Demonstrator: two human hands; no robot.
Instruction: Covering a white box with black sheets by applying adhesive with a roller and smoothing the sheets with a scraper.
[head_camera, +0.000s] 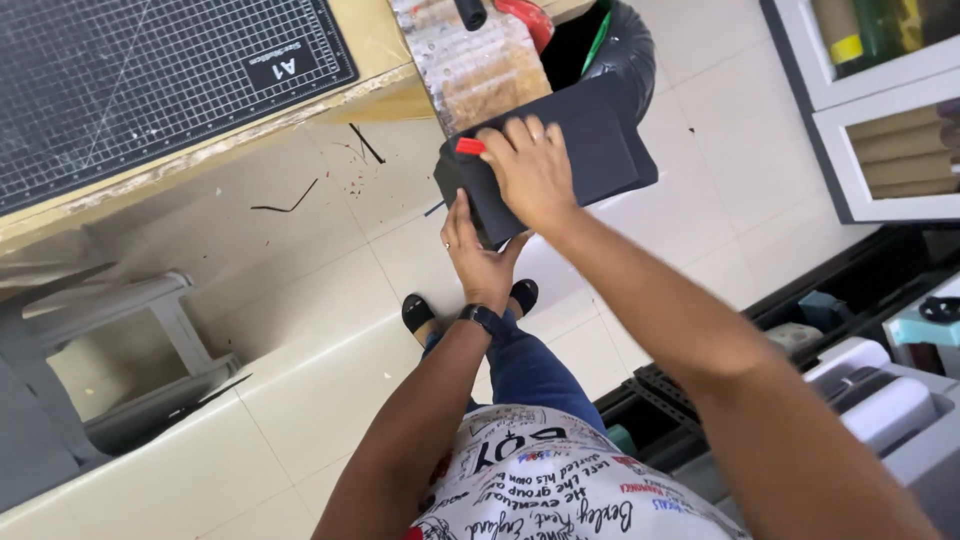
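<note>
At the far left, a dark green cutting mat (150, 80) with a white grid is seen lying on a pale wooden table (375, 40), and below it a grey stool (110, 340) is seen standing on the white tiled floor (300, 330), where thin black offcuts (290, 203) and tiny red scraps are scattered. Nearer the middle, the left hand (480, 255) is seen reaching up from below, a black watch (487, 319) worn on its wrist, its fingers pressed against the underside of a folded black sheet (590, 150) so that the sheet is supported from beneath. The sheet is held in the air just past the table's edge, above the floor and in front of a black bin (625, 50). The right hand (530, 170) is laid flat on top of the sheet with its fingers curled over the left edge, so the sheet is clamped between both hands; a small red object (469, 146) is seen beside the fingertips, though whether it is gripped cannot be told. A worn wooden board (480, 65) is seen just above. At the right, white shelves (880, 110) holding cardboard rolls are seen.
</note>
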